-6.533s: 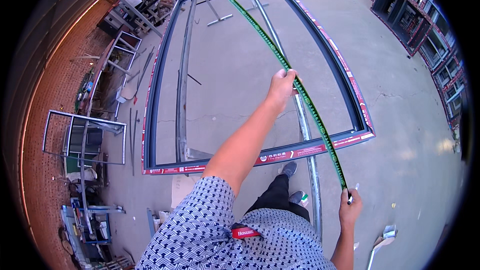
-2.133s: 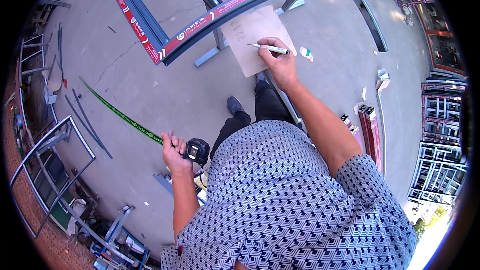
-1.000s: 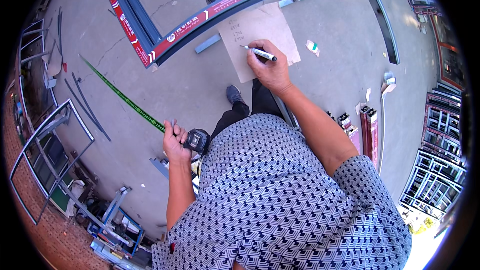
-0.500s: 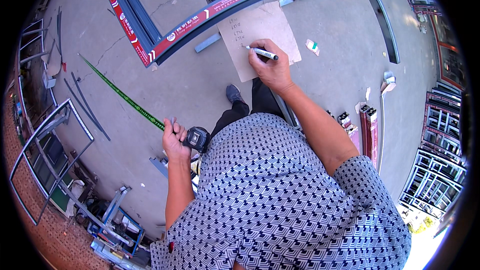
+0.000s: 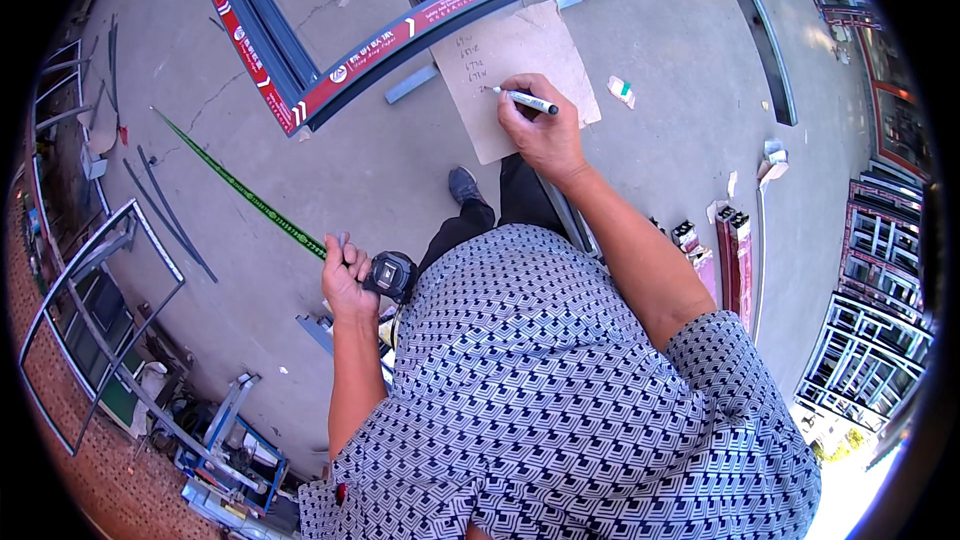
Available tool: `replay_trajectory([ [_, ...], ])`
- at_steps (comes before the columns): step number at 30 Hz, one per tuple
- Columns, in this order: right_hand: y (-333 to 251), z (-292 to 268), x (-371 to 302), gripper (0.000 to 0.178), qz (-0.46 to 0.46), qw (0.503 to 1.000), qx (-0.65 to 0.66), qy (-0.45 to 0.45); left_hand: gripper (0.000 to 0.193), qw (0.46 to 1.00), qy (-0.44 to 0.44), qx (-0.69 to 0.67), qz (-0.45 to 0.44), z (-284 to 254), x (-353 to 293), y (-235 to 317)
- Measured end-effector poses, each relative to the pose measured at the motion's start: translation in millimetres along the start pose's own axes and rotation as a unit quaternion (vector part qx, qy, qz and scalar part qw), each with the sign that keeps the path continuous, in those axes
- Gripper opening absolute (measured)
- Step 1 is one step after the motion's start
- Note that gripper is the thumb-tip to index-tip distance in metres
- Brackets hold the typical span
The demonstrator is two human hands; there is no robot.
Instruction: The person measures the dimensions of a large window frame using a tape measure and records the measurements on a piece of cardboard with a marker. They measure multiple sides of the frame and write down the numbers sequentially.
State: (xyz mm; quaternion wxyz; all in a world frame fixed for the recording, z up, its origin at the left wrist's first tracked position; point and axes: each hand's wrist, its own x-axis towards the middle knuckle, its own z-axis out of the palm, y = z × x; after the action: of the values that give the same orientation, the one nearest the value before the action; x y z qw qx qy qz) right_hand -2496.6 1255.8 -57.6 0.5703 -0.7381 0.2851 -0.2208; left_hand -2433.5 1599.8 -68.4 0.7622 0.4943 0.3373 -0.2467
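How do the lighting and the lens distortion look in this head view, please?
Head view: hard sunlight, with the lower right corner washed out in glare; the fisheye bends the long frame rail into an arc and blacks out the corners; the right hand with the marker on the cardboard sheet and the left hand on the tape measure look sharp.

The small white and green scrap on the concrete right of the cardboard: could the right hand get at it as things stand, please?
Probably yes. The right hand holds a marker on the cardboard sheet, and the scrap lies nearby on bare concrete with nothing between them, though the marker occupies the fingers.
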Motion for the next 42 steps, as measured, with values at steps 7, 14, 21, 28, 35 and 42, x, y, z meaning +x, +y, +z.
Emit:
replay_trajectory([
  [7, -0.5, -1.2, -0.4, 0.012, 0.004, 1.0, -0.001, -0.007, 0.054, 1.0, -0.005, 0.006, 0.0, -3.9, 4.4, -0.5],
  [14, 5.5, 3.5, 1.5, 0.01, 0.005, 0.999, 0.02, 0.042, 0.056, 1.0, 0.004, 0.006, 0.0, -1.0, 2.2, 0.1],
  [21, 1.2, -1.1, 0.9, 0.012, 0.014, 1.0, -0.005, 0.009, 0.055, 1.0, 0.003, 0.009, 0.002, 0.0, 3.5, -0.1],
  [28, 5.2, 2.6, 1.4, 0.012, 0.011, 0.999, 0.008, 0.04, 0.048, 1.0, -0.005, -0.005, -0.005, 0.8, 2.9, 1.0],
  [35, 4.3, 1.7, 3.8, 0.01, 0.001, 1.0, 0.006, 0.029, 0.046, 1.0, 0.001, -0.005, -0.007, 0.8, 3.6, 0.5],
  [42, 1.6, -0.2, 2.5, 0.008, 0.032, 0.999, 0.001, 0.035, 0.045, 1.0, -0.001, -0.007, -0.008, 2.3, 4.0, 0.8],
])
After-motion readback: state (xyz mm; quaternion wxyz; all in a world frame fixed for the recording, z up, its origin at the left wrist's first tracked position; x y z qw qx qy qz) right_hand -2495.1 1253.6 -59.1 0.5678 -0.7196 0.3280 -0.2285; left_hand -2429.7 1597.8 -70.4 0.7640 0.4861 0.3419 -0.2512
